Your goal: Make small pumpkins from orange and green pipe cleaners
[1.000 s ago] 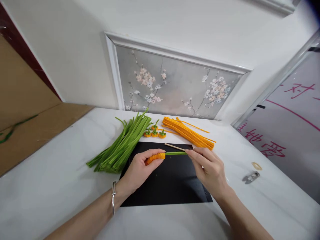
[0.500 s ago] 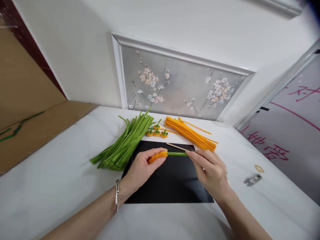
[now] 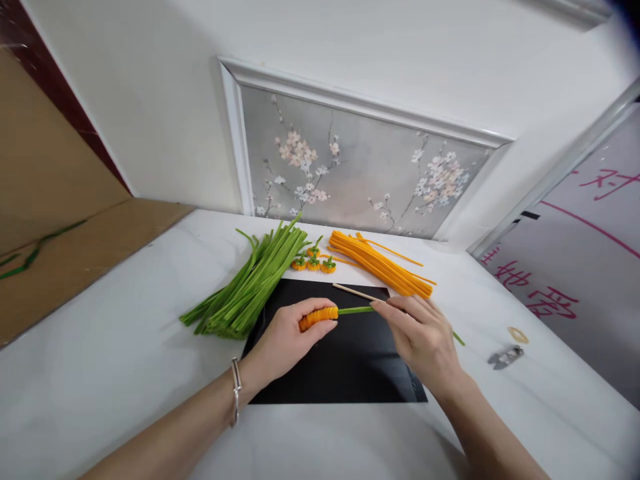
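My left hand (image 3: 293,337) is closed around an orange coil of wound pipe cleaner (image 3: 319,317), thumb below and fingers above. From the coil's right end a green pipe cleaner (image 3: 355,310) runs straight to my right hand (image 3: 417,330), which pinches it between thumb and fingers. A green tip shows beyond the back of that hand. Both hands are over a black mat (image 3: 330,373). A thin wooden stick (image 3: 355,291) slants across the mat's far edge, its right end hidden behind my right fingers; whether they touch it I cannot tell.
Left of the mat lies a bundle of green pipe cleaners (image 3: 250,287). Behind it are several small orange pieces with green tops (image 3: 313,264) and a bundle of orange pipe cleaners (image 3: 383,263). Thread snips (image 3: 506,357) and a yellowish ring (image 3: 518,335) are at the right.
The coil has shifted slightly right in my left hand's grip. A green tip now shows past my right hand, and slightly less green stem lies between the hands.
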`<state>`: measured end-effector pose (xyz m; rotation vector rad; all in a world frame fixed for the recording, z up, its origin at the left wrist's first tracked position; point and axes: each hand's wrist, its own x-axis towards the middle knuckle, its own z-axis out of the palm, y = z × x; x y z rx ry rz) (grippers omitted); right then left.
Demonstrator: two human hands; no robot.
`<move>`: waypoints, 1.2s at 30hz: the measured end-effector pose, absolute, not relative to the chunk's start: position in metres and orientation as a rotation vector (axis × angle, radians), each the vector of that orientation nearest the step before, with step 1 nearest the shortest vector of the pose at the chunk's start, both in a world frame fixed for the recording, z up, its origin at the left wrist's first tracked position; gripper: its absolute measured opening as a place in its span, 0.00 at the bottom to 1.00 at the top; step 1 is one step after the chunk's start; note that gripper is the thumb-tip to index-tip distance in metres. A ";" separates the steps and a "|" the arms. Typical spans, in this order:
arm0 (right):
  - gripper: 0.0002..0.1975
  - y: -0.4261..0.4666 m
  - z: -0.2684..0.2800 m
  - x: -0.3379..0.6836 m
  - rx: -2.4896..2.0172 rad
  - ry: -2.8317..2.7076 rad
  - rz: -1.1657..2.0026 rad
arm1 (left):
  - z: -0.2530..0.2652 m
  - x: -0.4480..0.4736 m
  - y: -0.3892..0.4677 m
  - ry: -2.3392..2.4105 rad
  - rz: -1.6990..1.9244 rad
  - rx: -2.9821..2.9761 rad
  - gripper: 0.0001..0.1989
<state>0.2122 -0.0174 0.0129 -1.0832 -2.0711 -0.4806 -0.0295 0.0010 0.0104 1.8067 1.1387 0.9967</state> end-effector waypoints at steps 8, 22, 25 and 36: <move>0.13 -0.021 0.014 0.201 -1.049 -2.088 -0.449 | 0.014 -0.027 -0.005 1.170 1.027 2.000 0.09; 0.10 -0.023 0.006 0.183 -0.984 -2.180 -0.223 | 0.012 -0.022 -0.009 1.110 0.927 1.986 0.12; 0.10 -0.022 0.007 0.187 -0.999 -2.163 -0.218 | 0.012 -0.024 -0.006 1.122 0.904 1.879 0.22; 0.09 -0.017 0.009 0.200 -1.072 -2.091 -0.223 | 0.005 -0.030 0.003 1.135 1.109 1.810 0.09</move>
